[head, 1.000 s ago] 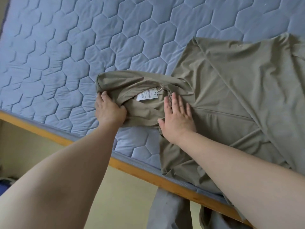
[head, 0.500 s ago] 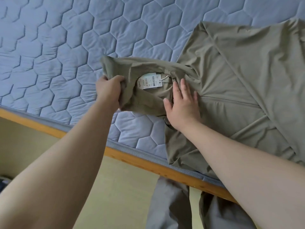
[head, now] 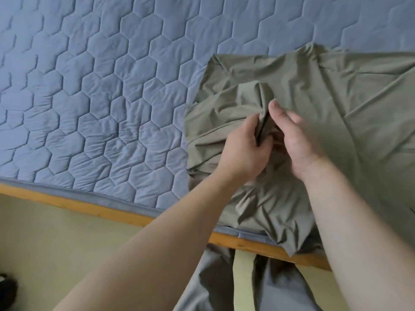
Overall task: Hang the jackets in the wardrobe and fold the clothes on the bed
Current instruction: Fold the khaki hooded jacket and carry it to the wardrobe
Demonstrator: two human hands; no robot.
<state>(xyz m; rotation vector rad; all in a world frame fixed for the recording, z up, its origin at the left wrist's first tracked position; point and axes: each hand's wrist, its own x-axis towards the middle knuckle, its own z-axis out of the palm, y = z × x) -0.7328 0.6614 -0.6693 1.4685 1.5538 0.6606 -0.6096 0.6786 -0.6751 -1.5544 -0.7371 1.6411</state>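
Note:
An olive-green garment (head: 303, 90) lies spread on the blue quilted bed (head: 89, 97), reaching past the right edge of the view. Its left part is folded over onto the body, and its lower corner hangs over the wooden bed rail. My left hand (head: 244, 149) pinches a raised fold of the fabric between thumb and fingers. My right hand (head: 294, 138) is right beside it with straight fingers against the same fold; its thumb side is hidden. The paper tag is out of sight.
A wooden bed rail (head: 94, 207) runs along the near edge of the mattress. Below it is a pale yellow floor (head: 67, 254). Grey trouser legs (head: 224, 288) show at the bottom. A dark object (head: 6, 290) sits at the bottom left corner.
My left hand carried the garment's left end over to the right and folded it onto the body, covering the tag. My right hand lifted from pressing flat and met the left at the fold.

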